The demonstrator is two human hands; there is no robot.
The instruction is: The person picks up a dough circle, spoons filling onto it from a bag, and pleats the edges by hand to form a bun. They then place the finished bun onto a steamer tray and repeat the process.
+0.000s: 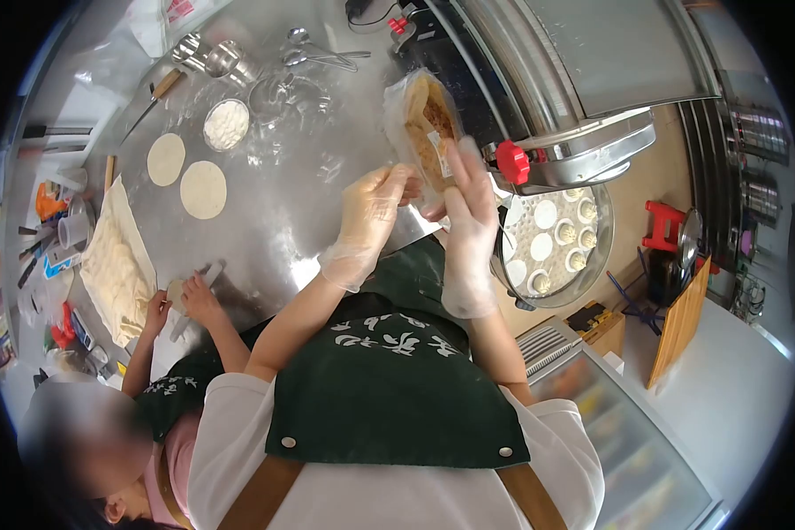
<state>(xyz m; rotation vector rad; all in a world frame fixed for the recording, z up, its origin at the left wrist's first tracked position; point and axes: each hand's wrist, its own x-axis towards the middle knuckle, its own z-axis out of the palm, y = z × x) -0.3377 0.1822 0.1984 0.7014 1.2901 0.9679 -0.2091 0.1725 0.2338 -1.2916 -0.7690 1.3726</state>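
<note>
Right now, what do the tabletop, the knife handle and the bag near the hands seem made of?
Tabletop: satin metal, likely stainless steel; grey with blurred bright reflections. Knife handle: probably wood, brown, seemingly smooth. Bag: likely thin plastic, see-through and creased with glints.

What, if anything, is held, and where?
Can't tell for sure. The right hand is at the near end of the container of brown filling, grip blurred. The left hand is curled beside that end, fingertips unclear.
</note>
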